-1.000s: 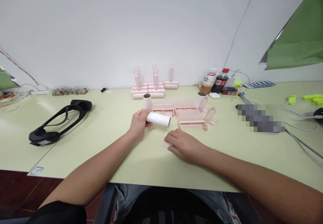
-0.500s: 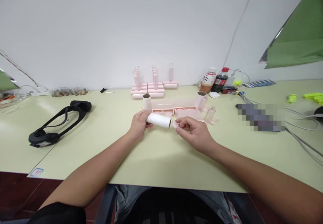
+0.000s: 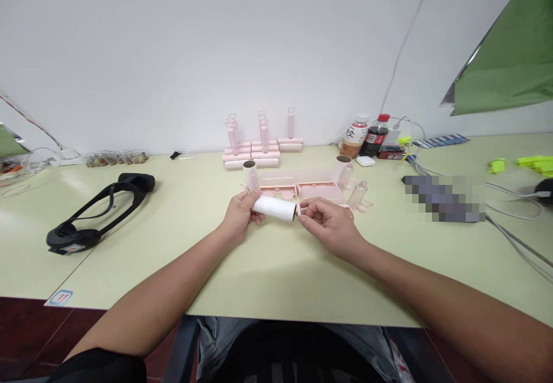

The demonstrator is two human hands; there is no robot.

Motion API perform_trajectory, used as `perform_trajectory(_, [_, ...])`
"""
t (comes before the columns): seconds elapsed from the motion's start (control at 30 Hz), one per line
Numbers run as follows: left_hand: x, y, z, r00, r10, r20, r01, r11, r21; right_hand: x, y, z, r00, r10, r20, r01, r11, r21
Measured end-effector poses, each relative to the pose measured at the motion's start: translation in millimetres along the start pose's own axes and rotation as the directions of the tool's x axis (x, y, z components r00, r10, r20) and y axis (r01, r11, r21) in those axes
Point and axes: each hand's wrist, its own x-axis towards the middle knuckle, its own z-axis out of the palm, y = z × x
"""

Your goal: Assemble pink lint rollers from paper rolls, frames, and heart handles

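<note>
My left hand (image 3: 239, 214) grips a white paper roll (image 3: 274, 207), held level just above the pale green table (image 3: 268, 268). My right hand (image 3: 328, 222) pinches a small pink cap (image 3: 300, 211) against the roll's open right end. Just behind the hands lie pink plastic trays (image 3: 319, 190) and clear pink handle parts (image 3: 360, 194). Two more rolls stand upright, one (image 3: 250, 174) behind my left hand and one (image 3: 343, 168) further right.
A row of assembled pink rollers (image 3: 261, 150) stands near the wall. A black headset (image 3: 97, 213) lies at the left. Two drink bottles (image 3: 367, 136), cables (image 3: 514, 210) and yellow-green pieces (image 3: 531, 166) are at the right.
My right hand picked the small pink cap off the table in front of me, lifted it and brought it to the right end of the roll. The left hand has barely moved.
</note>
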Motion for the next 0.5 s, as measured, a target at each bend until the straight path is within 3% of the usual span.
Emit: perform_trajectory(0.5, [0.9,-1.3,-0.3,1.000,-0.006,0.000,0.006,1.000,-0.001,-1.2,3.6,0.8,0.997,-0.069,0.028,0.069,0.998,-0.010])
